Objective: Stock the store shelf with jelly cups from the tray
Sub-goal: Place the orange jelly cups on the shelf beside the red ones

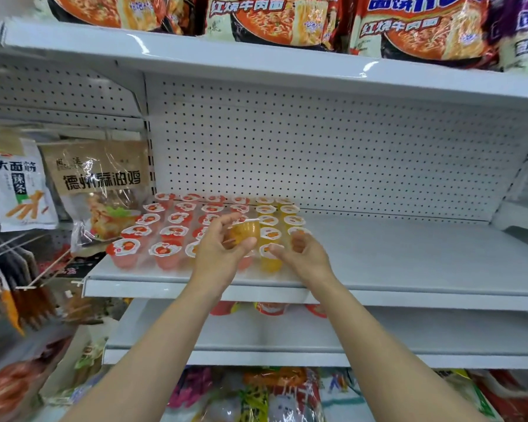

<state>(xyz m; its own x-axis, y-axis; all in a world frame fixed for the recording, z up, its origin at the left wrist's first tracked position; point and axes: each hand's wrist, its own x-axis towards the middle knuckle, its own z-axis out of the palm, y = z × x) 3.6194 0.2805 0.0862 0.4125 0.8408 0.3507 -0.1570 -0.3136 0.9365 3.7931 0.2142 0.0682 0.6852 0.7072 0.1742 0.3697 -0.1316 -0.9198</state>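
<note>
The left hand [226,242] is holding an orange cup [246,231] above the shelf [409,257], its fingers [226,219] curling round the cup's side and the thumb closing under it, so the foil lid is staying on top and the cup is tilting only a little. It is hanging over the seam between the red cups [162,236], which are filling the left of the shelf in neat rows running front to back, and the orange cups [270,226], which are forming two shorter columns just beside them. That sorting by colour is probably why the cup is being carried towards the orange side and not set down at the nearest gap.

The right hand [302,251] is holding nothing; its fingers are loosely curled and half open, hovering just over the front cup [270,258] of the orange block. It seems to be waiting there to steady that row or to take the cup across, though which one cannot be told.

The rows are packed rim to rim against the pegboard [317,141], which is keeping them square and leaving the wide right part of the shelf for more stock. The tray is not showing in this view. Noodle packs [281,19] are sitting on the shelf above, and snack bags [101,184] are hanging to the left.
</note>
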